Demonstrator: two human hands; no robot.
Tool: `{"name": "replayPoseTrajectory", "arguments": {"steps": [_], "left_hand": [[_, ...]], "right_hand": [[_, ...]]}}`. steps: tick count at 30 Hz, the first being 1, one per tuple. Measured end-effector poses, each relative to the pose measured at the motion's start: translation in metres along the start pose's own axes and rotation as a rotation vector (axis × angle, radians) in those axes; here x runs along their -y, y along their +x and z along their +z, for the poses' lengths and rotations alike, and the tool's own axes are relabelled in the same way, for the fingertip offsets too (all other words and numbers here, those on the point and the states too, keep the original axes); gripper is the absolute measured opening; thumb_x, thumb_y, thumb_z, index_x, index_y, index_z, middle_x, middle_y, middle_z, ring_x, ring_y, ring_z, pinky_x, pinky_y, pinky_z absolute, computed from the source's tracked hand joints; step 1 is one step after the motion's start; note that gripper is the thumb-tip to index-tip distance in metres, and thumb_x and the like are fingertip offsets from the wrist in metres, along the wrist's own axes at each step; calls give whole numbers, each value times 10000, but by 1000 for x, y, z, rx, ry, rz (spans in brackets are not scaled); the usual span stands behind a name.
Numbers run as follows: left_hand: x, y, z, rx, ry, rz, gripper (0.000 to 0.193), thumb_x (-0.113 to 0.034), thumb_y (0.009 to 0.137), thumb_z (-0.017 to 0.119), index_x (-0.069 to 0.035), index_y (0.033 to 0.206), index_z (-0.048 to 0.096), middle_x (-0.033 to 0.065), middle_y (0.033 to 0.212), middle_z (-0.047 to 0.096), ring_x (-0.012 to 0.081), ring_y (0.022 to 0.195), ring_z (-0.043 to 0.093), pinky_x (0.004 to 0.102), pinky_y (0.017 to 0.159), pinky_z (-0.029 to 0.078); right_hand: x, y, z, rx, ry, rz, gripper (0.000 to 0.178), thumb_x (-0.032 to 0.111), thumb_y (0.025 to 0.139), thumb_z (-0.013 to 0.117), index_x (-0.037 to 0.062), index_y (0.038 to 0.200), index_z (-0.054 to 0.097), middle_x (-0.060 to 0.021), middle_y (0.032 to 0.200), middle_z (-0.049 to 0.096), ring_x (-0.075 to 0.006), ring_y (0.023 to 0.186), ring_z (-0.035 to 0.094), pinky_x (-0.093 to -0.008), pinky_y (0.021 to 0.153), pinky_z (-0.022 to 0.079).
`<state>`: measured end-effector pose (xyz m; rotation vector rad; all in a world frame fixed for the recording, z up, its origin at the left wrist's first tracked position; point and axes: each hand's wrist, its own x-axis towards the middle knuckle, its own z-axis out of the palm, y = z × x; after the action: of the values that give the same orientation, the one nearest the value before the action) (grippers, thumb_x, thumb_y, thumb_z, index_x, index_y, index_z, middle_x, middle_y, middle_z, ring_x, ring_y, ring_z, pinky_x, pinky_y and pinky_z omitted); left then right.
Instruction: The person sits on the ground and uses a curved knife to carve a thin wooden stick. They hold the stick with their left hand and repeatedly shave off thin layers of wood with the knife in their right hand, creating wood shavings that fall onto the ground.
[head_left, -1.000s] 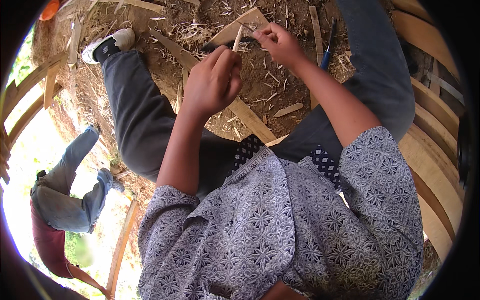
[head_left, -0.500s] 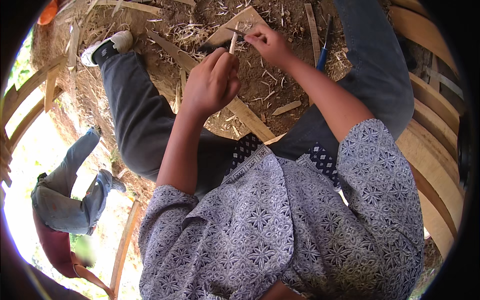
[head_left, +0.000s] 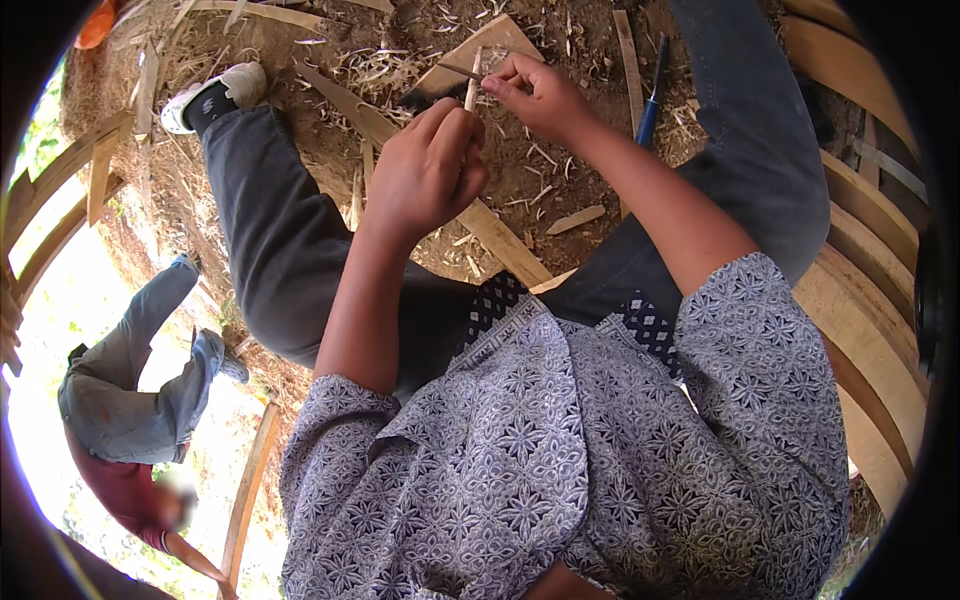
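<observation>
My left hand (head_left: pixel 428 165) is closed in a fist around a slim pale wooden stick (head_left: pixel 472 88), whose pointed end stands up past my fingers. My right hand (head_left: pixel 538 95) pinches a knife, its handle hidden in the fingers. The dark narrow knife blade (head_left: pixel 459 71) reaches left and crosses the stick near its upper end. Behind the stick, a flat wooden board (head_left: pixel 505 38) lies on the ground, with a dark patch along its lower left edge.
Wood shavings (head_left: pixel 375 65) litter the dirt. A blue-handled tool (head_left: pixel 648 118) lies by my right leg. Curved timbers (head_left: pixel 860 300) stand at the right. Farther left, a person (head_left: pixel 125 410) in a dark red shirt bends over near a curved plank (head_left: pixel 247 490). An orange object (head_left: pixel 96 25) is at the upper left.
My right hand and the knife have shifted slightly left and down along the stick. My left hand has moved a little to the right. The other person has bent slightly.
</observation>
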<state>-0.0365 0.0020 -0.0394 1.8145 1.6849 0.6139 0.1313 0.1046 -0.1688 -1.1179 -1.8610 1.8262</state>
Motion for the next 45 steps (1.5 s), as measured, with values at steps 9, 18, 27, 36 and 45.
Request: {"name": "replayPoseTrajectory", "arguments": {"steps": [9,18,27,36,45], "left_hand": [[-1,-2,2,19,22,19,186,-71,769,647,-67,929,551,107,857,547,338,797,613,446,665,509],[4,0,-3,-46,-27,-39,178,-22,768,626,-62,924,551,105,839,538,330,718,602,437,618,499],[2,-2,-1,-4,-37,-40,165,-50,778,627,-68,922,547,110,832,527,337,728,595,450,619,487],[-3,-2,0,-4,2,-20,129,-16,790,595,-52,903,544,120,819,529,347,712,593,444,620,483],[2,0,1,-40,7,-41,138,-61,793,627,-70,914,561,108,829,551,342,711,611,449,607,494]], "right_hand": [[-36,7,-8,-75,-58,6,276,333,985,689,66,953,630,31,674,576,-65,618,470,-269,571,413],[-62,5,-19,-169,-169,102,308,389,930,724,93,995,667,-44,760,687,-134,658,627,-332,594,487],[-13,17,2,-110,18,99,429,462,893,757,64,1044,703,-13,788,699,-104,689,632,-308,631,503],[-25,49,-13,-307,-304,184,372,419,935,724,73,816,660,-31,666,611,-131,628,557,-343,596,455],[-56,54,-59,-470,-430,185,626,362,892,716,134,1418,466,-159,1090,650,-283,1014,648,-440,888,511]]}}
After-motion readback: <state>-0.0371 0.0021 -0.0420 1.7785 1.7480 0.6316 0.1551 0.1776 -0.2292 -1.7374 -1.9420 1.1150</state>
